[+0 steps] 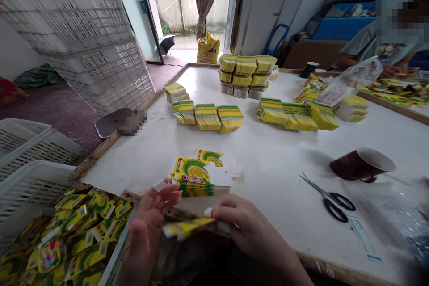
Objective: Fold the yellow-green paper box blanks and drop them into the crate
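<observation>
My left hand [149, 225] and my right hand [248, 230] are at the near edge of the white table [275, 161], both pinching a flat yellow-green printed carton blank [186, 228] held edge-on between them. Just beyond my fingers lies a small pile of the same flat cartons [197, 176], with one more carton [210, 156] behind it.
A white crate of loose cartons [63, 237] stands at lower left. Bundled carton stacks [208, 117], [296, 115] and a taller pile [246, 76] sit farther back. Black scissors [330, 199] and a tipped maroon cup [362, 165] lie to the right. Another person [385, 40] sits at far right.
</observation>
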The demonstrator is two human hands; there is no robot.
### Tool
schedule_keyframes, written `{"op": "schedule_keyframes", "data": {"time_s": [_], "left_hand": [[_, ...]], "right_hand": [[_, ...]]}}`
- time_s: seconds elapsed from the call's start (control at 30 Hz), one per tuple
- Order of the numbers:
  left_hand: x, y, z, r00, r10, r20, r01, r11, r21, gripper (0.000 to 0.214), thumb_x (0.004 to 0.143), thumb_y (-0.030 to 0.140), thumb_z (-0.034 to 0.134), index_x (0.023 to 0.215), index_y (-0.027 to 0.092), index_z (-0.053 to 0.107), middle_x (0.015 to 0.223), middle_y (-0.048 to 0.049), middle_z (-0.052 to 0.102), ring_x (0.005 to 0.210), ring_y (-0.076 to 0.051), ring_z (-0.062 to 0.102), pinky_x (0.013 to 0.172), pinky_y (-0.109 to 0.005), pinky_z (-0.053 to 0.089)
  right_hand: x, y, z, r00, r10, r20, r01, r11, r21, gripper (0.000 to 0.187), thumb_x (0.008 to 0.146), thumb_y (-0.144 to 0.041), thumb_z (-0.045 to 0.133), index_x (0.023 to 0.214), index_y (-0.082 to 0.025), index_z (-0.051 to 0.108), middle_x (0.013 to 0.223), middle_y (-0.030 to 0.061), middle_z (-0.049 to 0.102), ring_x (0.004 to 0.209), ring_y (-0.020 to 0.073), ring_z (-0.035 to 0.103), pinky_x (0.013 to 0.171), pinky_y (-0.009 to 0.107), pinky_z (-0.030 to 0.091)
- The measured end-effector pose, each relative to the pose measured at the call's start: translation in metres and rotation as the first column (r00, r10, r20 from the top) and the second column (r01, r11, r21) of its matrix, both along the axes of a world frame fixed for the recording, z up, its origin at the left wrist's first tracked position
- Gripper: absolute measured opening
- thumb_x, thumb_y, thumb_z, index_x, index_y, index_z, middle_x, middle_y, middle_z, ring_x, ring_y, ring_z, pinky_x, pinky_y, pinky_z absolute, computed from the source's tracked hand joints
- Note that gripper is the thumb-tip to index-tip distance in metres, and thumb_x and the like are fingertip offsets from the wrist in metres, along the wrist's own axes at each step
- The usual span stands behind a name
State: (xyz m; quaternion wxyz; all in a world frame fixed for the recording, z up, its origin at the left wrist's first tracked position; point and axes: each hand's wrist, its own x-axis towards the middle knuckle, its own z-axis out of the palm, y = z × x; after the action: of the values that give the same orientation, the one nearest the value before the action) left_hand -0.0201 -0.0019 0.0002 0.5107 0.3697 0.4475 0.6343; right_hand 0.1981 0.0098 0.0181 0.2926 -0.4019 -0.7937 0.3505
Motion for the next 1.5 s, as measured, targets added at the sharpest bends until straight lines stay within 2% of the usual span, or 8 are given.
{"op": "schedule_keyframes", "data": {"time_s": [0.23, 0.33, 0.43, 0.57, 0.7, 0.97, 1.33, 1.5], "left_hand": [[0.014, -0.009, 0.003, 0.605, -0.621, -0.498, 0.603, 0.766, -0.223, 0.082, 0.054, 0.03, 0.091, 0.13, 0.029, 0.058, 0.127, -0.0071, 0.066, 0.117, -0.035, 0.061, 0.098, -0.044, 0.05], [0.028, -0.012, -0.007, 0.587, -0.558, -0.586, 0.498, 0.82, -0.282, 0.063, 0.07, 0.019, 0.077, 0.127, 0.024, 0.052, 0.122, -0.0075, 0.067, 0.11, -0.029, 0.065, 0.093, -0.039, 0.052], [0.03, -0.016, -0.018, 0.536, -0.391, -0.748, 0.341, 0.911, -0.232, 0.071, 0.07, 0.029, 0.077, 0.131, 0.019, 0.042, 0.119, -0.0131, 0.068, 0.106, -0.031, 0.066, 0.09, -0.042, 0.053], [0.032, -0.023, -0.03, 0.481, -0.204, -0.853, 0.307, 0.95, -0.054, 0.072, 0.072, 0.038, 0.075, 0.13, 0.019, 0.037, 0.104, -0.0117, 0.073, 0.088, -0.028, 0.071, 0.075, -0.038, 0.057], [0.039, -0.026, -0.032, 0.518, -0.116, -0.847, 0.296, 0.954, 0.05, 0.072, 0.078, 0.036, 0.071, 0.137, 0.026, 0.032, 0.11, -0.008, 0.072, 0.089, -0.025, 0.072, 0.074, -0.033, 0.057], [0.042, -0.021, -0.028, 0.463, -0.145, -0.874, 0.444, 0.892, 0.087, 0.077, 0.071, 0.02, 0.073, 0.132, 0.03, 0.029, 0.115, -0.0069, 0.068, 0.095, -0.023, 0.071, 0.075, -0.029, 0.057], [0.048, -0.013, -0.022, 0.435, -0.268, -0.86, 0.468, 0.883, -0.038, 0.061, 0.074, 0.015, 0.065, 0.122, 0.03, 0.03, 0.109, -0.0032, 0.066, 0.093, -0.021, 0.07, 0.075, -0.028, 0.055], [0.041, -0.013, -0.028, 0.415, -0.368, -0.832, 0.469, 0.87, -0.151, 0.069, 0.071, 0.011, 0.058, 0.128, 0.025, 0.021, 0.098, -0.0045, 0.069, 0.083, -0.022, 0.07, 0.072, -0.033, 0.056]], "right_hand": [[-0.001, -0.011, 0.011, 0.981, 0.075, 0.18, -0.108, 0.978, 0.177, 0.017, 0.09, -0.02, 0.066, 0.101, -0.03, 0.072, 0.09, 0.0027, 0.07, 0.097, 0.0238, 0.062, 0.113, 0.052, 0.031], [-0.001, -0.015, -0.005, 0.983, -0.183, -0.016, 0.182, 0.959, 0.219, 0.05, 0.088, -0.018, 0.064, 0.136, -0.031, 0.053, 0.133, 0.0095, 0.057, 0.132, 0.0303, 0.045, 0.118, 0.055, 0.023], [-0.005, -0.018, -0.022, 0.882, -0.399, -0.251, 0.414, 0.91, 0.005, 0.068, 0.089, -0.03, 0.062, 0.15, -0.023, 0.032, 0.152, 0.0141, 0.039, 0.141, 0.0318, 0.035, 0.114, 0.048, 0.035], [-0.019, -0.022, -0.029, 0.801, -0.374, -0.468, 0.146, 0.879, -0.454, 0.052, 0.095, -0.047, 0.052, 0.14, -0.021, 0.05, 0.137, 0.0131, 0.058, 0.127, 0.0304, 0.053, 0.106, 0.043, 0.044], [-0.027, -0.021, -0.025, 0.726, -0.376, -0.576, -0.102, 0.77, -0.63, 0.057, 0.087, -0.06, 0.059, 0.131, -0.023, 0.06, 0.125, 0.011, 0.066, 0.118, 0.0309, 0.059, 0.104, 0.046, 0.043], [-0.022, -0.024, -0.034, 0.799, -0.371, -0.474, -0.028, 0.764, -0.645, 0.058, 0.086, -0.065, 0.055, 0.128, -0.025, 0.063, 0.113, 0.0096, 0.07, 0.125, 0.0294, 0.052, 0.115, 0.049, 0.028], [-0.02, -0.019, -0.052, 0.839, -0.31, -0.446, 0.082, 0.885, -0.459, 0.072, 0.089, -0.073, 0.038, 0.141, -0.024, 0.051, 0.138, 0.0134, 0.059, 0.132, 0.0333, 0.05, 0.11, 0.048, 0.039], [-0.014, -0.034, -0.058, 0.947, -0.145, -0.288, 0.05, 0.949, -0.313, 0.063, 0.097, -0.041, 0.048, 0.154, -0.024, 0.027, 0.156, 0.0118, 0.039, 0.142, 0.0293, 0.039, 0.114, 0.045, 0.036]]}}
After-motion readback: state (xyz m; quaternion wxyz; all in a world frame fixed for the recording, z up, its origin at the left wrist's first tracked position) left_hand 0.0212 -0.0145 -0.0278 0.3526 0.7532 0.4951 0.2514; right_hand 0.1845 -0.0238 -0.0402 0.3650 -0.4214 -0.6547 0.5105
